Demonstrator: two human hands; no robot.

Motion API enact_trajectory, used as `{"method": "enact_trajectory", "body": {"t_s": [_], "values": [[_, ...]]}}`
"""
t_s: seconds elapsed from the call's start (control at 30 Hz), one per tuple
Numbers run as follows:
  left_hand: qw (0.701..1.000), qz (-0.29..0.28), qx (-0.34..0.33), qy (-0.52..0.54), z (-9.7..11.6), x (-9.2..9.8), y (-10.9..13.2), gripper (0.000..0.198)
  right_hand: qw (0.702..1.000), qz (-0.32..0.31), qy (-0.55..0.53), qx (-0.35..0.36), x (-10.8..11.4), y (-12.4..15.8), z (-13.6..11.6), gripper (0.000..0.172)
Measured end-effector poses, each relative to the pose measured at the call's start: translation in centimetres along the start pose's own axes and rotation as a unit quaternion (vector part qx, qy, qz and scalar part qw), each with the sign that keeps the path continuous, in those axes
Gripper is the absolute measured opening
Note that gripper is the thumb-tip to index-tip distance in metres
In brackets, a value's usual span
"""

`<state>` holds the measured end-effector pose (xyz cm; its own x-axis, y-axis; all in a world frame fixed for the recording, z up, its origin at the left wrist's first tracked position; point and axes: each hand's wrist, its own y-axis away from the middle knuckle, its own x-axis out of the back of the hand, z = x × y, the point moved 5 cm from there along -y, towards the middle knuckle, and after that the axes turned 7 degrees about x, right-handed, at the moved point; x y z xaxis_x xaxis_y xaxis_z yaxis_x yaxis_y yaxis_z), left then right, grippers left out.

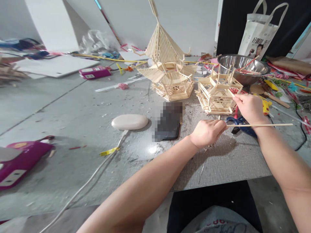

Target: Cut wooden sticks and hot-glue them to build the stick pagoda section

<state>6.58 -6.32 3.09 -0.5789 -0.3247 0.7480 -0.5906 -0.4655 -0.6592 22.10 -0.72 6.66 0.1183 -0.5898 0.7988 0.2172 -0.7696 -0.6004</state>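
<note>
My left hand (209, 132) is closed around one end of a long thin wooden stick (264, 125), which points right and passes in front of my right wrist. My right hand (249, 107) pinches a short wooden stick (231, 93) at the right side of a small open-framed stick model (217, 97). Whether that short piece is fixed to the model, I cannot tell. Left of it stands a taller stick pavilion (170, 72) with a pointed roof. Blue-handled pliers (243, 127) lie partly hidden behind the long stick and my right wrist.
A dark phone (168, 121) and a white oval device (130, 122) with a cable lie left of my hands. Behind are a steel bowl (257, 71) and a white bag (259, 35). Purple power strips (26, 158) sit at left. Scraps litter the table (97, 113).
</note>
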Motion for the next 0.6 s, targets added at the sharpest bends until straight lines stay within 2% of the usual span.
{"method": "enact_trajectory", "body": {"t_s": [0.33,0.6], "values": [[1.0,-0.009,0.003,0.002,-0.11,-0.22,0.05,0.032,1.0,0.015,-0.015,0.007,-0.11,0.09,0.25,0.027],[1.0,-0.009,0.005,0.008,-0.2,-0.25,0.06,0.032,0.997,0.04,-0.06,-0.038,-0.28,0.11,0.37,0.025]]}}
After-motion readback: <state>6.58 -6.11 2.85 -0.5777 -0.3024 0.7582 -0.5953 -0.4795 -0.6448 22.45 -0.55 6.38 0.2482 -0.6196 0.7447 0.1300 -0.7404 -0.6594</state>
